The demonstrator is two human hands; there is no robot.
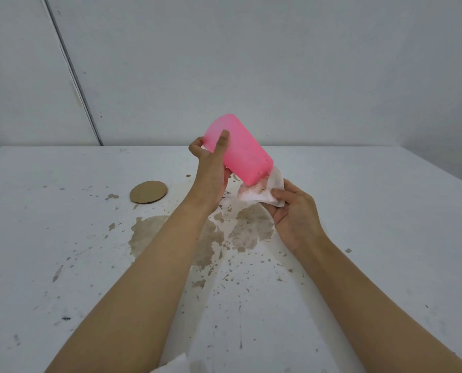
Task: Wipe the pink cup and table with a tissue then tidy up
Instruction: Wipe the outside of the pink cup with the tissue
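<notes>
My left hand [211,170] grips the pink cup [243,149] above the table, tilted so that its mouth end points down and to the right. My right hand [291,211] holds a crumpled white tissue [262,189], speckled with brown dirt, against the cup's lower end. Below both hands, a brown spill stain [170,232] with scattered specks spreads across the white table [385,211].
A round cardboard coaster [148,191] lies on the table to the left of the cup. Another white tissue [176,364] shows at the bottom edge between my forearms. A white wall stands behind the table's far edge.
</notes>
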